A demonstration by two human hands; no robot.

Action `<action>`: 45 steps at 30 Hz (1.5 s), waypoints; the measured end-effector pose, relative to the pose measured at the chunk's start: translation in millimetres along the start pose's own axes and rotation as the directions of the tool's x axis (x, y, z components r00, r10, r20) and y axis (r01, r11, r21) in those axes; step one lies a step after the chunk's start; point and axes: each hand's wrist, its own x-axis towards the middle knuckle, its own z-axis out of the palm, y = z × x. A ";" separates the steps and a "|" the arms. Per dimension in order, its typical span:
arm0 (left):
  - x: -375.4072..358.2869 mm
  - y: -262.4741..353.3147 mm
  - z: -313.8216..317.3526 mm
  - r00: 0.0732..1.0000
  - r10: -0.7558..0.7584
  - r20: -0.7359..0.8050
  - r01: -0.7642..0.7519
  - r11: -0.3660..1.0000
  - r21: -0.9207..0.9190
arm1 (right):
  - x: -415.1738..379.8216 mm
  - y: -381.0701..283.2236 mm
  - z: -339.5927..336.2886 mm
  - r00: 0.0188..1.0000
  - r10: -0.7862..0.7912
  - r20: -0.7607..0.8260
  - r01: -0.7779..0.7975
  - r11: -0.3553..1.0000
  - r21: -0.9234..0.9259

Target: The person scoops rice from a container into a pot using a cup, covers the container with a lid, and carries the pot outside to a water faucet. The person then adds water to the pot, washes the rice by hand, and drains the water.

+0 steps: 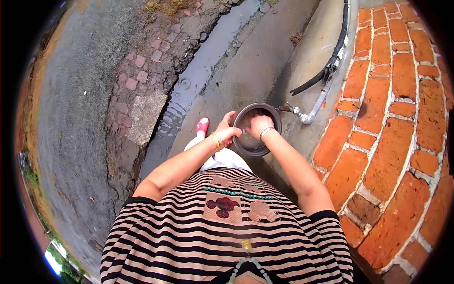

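Note:
A dark round pot (245,146) with murky liquid in it sits below a wall tap (294,110). My left hand (225,129) is at the pot's left rim, thumb and fingers apart, the thumb lying by the edge. It wears a yellow bangle. Inside the pot is my right hand (260,125), with a silver bracelet at the wrist. Its fingers point down toward the liquid and their tips are hidden, so I cannot see whether they hold anything.
To the right stands a brick wall (378,104) with a metal pipe (318,105) and a black hose (314,81) beside it. On the left runs a water-filled gutter (189,78), edged by broken paving (142,75) and a grey road (90,113). My pink shoe (202,125) is near the pot.

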 end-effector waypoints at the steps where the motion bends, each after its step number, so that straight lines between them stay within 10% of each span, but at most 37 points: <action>1: -3.5 0.6 1.5 1.000 -0.008 0.000 0.008 1.000 -0.009 | -6.2 -0.6 1.3 1.000 0.025 0.008 -0.026 0.997 0.077; 8: -18.5 -2.9 9.8 1.000 -0.004 0.028 0.005 0.999 -0.052 | -25.1 -17.6 22.8 0.980 -0.124 0.156 -0.059 0.567 0.822; 12: -38.6 16.3 19.7 0.999 0.041 0.008 -0.040 0.994 -0.098 | -34.8 -22.1 5.1 0.976 -0.206 -0.072 0.125 0.254 0.959; 17: -44.0 22.1 23.1 0.998 0.069 0.014 -0.068 0.996 -0.051 | -42.6 -22.5 -13.8 0.918 0.113 -0.380 0.254 0.567 0.784; 20: -42.7 24.6 26.9 0.996 0.086 -0.004 -0.087 0.995 -0.057 | -43.6 -19.1 -15.8 0.911 0.240 -0.335 0.080 0.694 0.716; 27: -47.8 34.2 32.7 0.996 0.086 -0.015 -0.087 0.996 -0.024 | -64.3 -22.1 -50.9 0.835 0.192 -0.515 0.078 0.886 0.458; 34: -63.9 42.8 41.2 0.996 0.080 -0.041 -0.079 0.997 0.010 | -46.9 -15.3 -40.4 0.607 -0.220 -0.763 0.242 0.966 -0.087; 42: -57.9 45.8 36.5 0.989 0.094 -0.113 -0.095 0.995 -0.010 | -51.9 -3.6 -61.2 0.969 0.153 -0.193 -0.074 0.929 0.362; 45: -51.8 44.1 34.6 0.993 0.068 -0.098 -0.070 0.997 -0.023 | -57.3 -12.1 -60.7 0.999 -0.007 -0.037 0.026 0.827 0.561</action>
